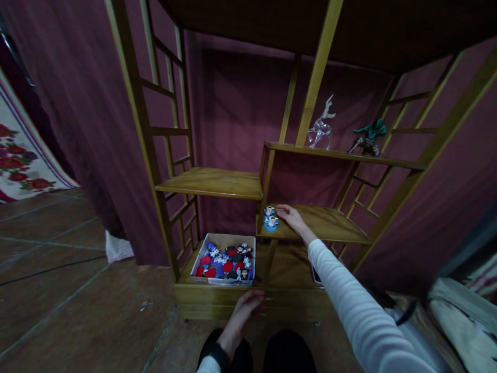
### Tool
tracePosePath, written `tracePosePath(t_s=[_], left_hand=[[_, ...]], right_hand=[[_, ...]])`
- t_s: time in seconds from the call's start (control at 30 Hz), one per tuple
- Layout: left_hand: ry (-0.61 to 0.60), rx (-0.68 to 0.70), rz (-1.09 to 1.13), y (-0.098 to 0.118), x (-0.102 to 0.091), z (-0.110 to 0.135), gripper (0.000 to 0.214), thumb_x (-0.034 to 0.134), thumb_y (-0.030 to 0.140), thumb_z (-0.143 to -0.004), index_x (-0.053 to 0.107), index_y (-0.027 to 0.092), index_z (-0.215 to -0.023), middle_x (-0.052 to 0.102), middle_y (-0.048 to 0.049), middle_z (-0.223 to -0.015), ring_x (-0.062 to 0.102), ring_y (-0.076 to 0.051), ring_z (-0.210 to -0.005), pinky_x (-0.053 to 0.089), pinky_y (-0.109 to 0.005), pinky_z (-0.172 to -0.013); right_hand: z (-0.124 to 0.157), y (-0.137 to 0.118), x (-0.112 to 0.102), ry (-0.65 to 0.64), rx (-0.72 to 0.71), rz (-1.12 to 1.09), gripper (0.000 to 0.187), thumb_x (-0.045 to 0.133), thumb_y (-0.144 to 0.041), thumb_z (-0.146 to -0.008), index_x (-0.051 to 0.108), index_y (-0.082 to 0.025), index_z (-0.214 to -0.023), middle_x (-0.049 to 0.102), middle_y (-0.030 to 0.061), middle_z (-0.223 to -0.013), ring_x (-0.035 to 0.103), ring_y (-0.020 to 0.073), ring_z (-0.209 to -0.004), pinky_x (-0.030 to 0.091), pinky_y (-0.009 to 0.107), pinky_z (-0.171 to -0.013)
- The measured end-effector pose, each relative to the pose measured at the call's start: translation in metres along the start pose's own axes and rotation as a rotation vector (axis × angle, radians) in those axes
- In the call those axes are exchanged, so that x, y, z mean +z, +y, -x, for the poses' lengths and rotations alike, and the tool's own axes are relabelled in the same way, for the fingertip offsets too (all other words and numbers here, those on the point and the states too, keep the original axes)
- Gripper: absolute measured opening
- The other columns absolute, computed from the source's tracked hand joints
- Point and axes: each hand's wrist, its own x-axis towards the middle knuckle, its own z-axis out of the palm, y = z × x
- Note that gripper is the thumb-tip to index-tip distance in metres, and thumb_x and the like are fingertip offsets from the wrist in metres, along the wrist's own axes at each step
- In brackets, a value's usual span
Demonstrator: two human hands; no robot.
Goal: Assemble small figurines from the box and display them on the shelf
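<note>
The right arm (341,290), in a white ribbed sleeve, stretches forward and left over the lower right shelf (330,220). At its end the right hand (289,215) is released, its fingers extended leftward with the tips just beside the rear blue-based figurine (268,211); contact cannot be made out. The left hand (244,308) hangs low in front of the cabinet base (217,303), released, fingers loosely bent, with 1 black wristband (219,356) at its wrist.

2 blue-based figurines stand upright on that shelf, 1 behind the other; the front blue-based figurine (271,223) is nearer the edge. 1 open cardboard box (251,259) sits at the lower left, holding a heap of figurines (227,261) with red, black and purple bases, too overlapped to count. On the upper right shelf (345,154) are 1 clear deer figurine (321,129) and 1 green-topped figurine (370,137).

Both blue-based figurines are close to the shelf's left end. Right of the hand, the board runs on to the lattice side (365,199), giving room sideways; the upper right shelf limits the height above.
</note>
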Motion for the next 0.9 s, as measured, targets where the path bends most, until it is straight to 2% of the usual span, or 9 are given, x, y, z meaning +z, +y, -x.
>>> tracePosePath(t_s=[0.23, 0.37, 0.57, 0.9], left_hand=[[-0.014, -0.028, 0.057, -0.002, 0.002, -0.001, 0.042, 0.07, 0.041, -0.065, 0.062, 0.017, -0.098, 0.068, -0.0091, -0.093, 0.063, -0.019, -0.081, 0.044, -0.027, -0.068], [-0.007, -0.049, 0.088, -0.008, -0.002, -0.011, 0.044, 0.073, 0.04, -0.061, 0.063, 0.016, -0.096, 0.068, -0.0086, -0.088, 0.063, -0.018, -0.077, 0.043, -0.026, -0.064], [-0.02, -0.043, 0.115, -0.018, -0.004, -0.02, 0.047, 0.075, 0.042, -0.057, 0.064, 0.015, -0.094, 0.068, -0.0081, -0.084, 0.063, -0.017, -0.073, 0.042, -0.026, -0.062], [-0.009, -0.06, 0.078, -0.016, -0.006, -0.019, 0.048, 0.074, 0.044, -0.057, 0.063, 0.016, -0.095, 0.069, -0.0083, -0.086, 0.063, -0.017, -0.073, 0.043, -0.027, -0.065]], right_hand=[[-0.026, 0.017, 0.024, -0.112, 0.021, 0.039, 0.036, 0.074, -0.027, -0.053, 0.064, -0.016, -0.085, 0.067, 0.003, -0.08, 0.06, 0.015, -0.074, 0.048, 0.029, -0.074], [-0.027, 0.019, 0.025, -0.127, 0.016, 0.064, 0.029, 0.073, -0.028, -0.053, 0.064, -0.016, -0.077, 0.067, 0.0024, -0.075, 0.06, 0.0158, -0.071, 0.047, 0.028, -0.069], [-0.025, 0.018, 0.024, -0.161, 0.035, 0.046, 0.03, 0.073, -0.029, -0.054, 0.063, -0.016, -0.079, 0.068, 0.0034, -0.077, 0.061, 0.0168, -0.072, 0.048, 0.029, -0.068], [-0.021, 0.012, 0.026, -0.169, 0.031, 0.053, 0.029, 0.071, -0.028, -0.055, 0.062, -0.015, -0.081, 0.068, 0.0029, -0.078, 0.061, 0.0156, -0.072, 0.047, 0.027, -0.068]])
